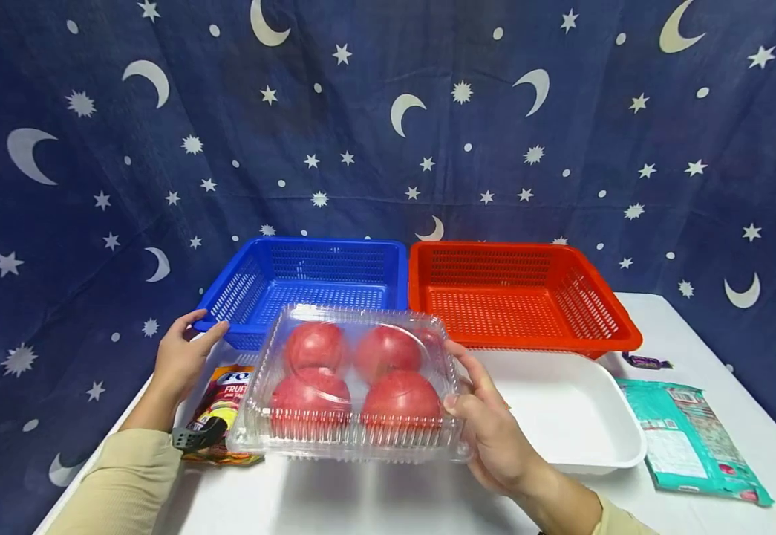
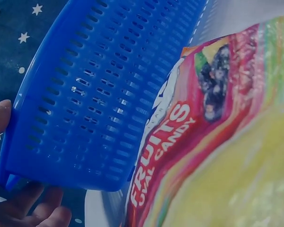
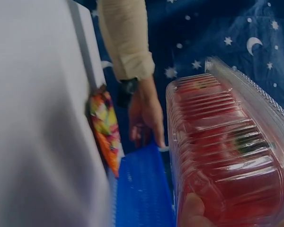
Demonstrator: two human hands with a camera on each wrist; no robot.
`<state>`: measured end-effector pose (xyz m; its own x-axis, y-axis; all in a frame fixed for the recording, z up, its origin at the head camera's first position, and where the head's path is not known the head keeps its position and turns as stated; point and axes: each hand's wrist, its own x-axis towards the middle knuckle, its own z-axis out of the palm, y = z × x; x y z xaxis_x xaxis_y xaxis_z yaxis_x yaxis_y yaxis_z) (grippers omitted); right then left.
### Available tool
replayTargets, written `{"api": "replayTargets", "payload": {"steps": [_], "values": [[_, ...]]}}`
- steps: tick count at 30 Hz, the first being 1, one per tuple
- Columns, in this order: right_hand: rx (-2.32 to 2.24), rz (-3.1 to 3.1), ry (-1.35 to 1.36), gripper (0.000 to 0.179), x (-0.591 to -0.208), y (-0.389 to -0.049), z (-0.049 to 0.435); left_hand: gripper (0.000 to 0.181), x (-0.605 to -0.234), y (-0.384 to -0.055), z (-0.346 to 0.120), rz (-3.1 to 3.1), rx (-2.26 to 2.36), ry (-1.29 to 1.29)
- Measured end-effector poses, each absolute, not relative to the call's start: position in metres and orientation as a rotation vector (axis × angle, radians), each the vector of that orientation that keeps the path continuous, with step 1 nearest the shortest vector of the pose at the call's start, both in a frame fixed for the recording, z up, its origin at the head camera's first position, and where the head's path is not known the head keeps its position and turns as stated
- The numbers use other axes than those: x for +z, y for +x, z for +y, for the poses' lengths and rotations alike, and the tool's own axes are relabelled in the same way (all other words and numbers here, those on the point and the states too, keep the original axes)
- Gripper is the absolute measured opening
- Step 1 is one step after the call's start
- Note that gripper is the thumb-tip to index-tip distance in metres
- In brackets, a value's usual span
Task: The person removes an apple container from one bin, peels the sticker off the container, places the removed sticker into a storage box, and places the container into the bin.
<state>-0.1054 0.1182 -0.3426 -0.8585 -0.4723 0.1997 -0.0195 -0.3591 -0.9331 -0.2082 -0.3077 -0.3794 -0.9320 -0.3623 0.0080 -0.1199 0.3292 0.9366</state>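
My right hand [image 1: 494,423] grips the right side of a clear plastic clamshell box [image 1: 354,442], held up over the table. Inside it sit several round red fruits [image 1: 401,401], seen through the ribbed wall in the right wrist view. At the near left corner of a blue basket [image 1: 267,327], my left hand [image 1: 180,357] pinches the rim between thumb and fingers; in the left wrist view the fingers [image 2: 52,213] curl below that edge. Under my left wrist lies a candy bag [image 1: 227,401] marked "FRUITS OVAL CANDY", partly hidden by the box.
Beside the blue basket stands a red basket [image 1: 618,338]. In front of it is a white tray [image 1: 561,409], partly covered by the right hand. A teal packet [image 1: 682,446] and a small purple wrapped sweet [image 1: 647,362] lie at right. A starry blue curtain [image 1: 361,148] hangs behind.
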Motion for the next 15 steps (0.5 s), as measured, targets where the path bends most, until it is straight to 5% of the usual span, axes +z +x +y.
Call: {"api": "replayTargets", "payload": {"steps": [15], "values": [[-2.529, 1.609, -0.564, 0.066, -0.31, -0.157, 0.106, 0.078, -0.376, -0.206, -0.305, -2.396, -1.638, 0.456]]}}
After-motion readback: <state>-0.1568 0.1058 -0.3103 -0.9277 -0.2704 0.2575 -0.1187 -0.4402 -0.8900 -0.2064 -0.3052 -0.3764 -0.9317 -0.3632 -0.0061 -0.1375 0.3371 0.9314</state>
